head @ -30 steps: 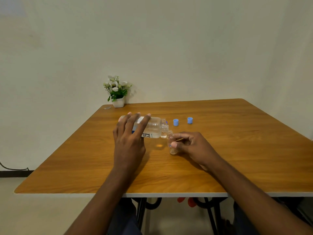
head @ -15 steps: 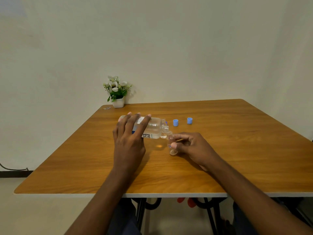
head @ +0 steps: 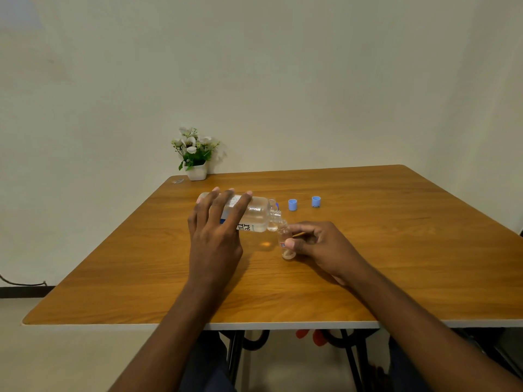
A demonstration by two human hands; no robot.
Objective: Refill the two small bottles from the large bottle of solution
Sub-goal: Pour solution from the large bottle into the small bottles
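Observation:
My left hand (head: 216, 233) grips the large clear bottle (head: 254, 215), tipped on its side above the wooden table (head: 396, 250), its open neck pointing right. The neck meets the mouth of a small clear bottle (head: 285, 241), which my right hand (head: 321, 244) holds upright between thumb and fingers on the table. A little liquid shows in the small bottle's base. Another small clear bottle (head: 272, 219) seems to stand just behind the large bottle's neck, partly hidden. Two blue caps (head: 293, 205) (head: 316, 201) lie on the table behind my right hand.
A small white pot of artificial flowers (head: 195, 157) stands at the table's far left corner against the wall. A small scrap (head: 178, 181) lies next to it. Black table legs and something red show under the front edge.
Almost nothing has moved; both hands keep the same grip and the large bottle stays tipped into the small one.

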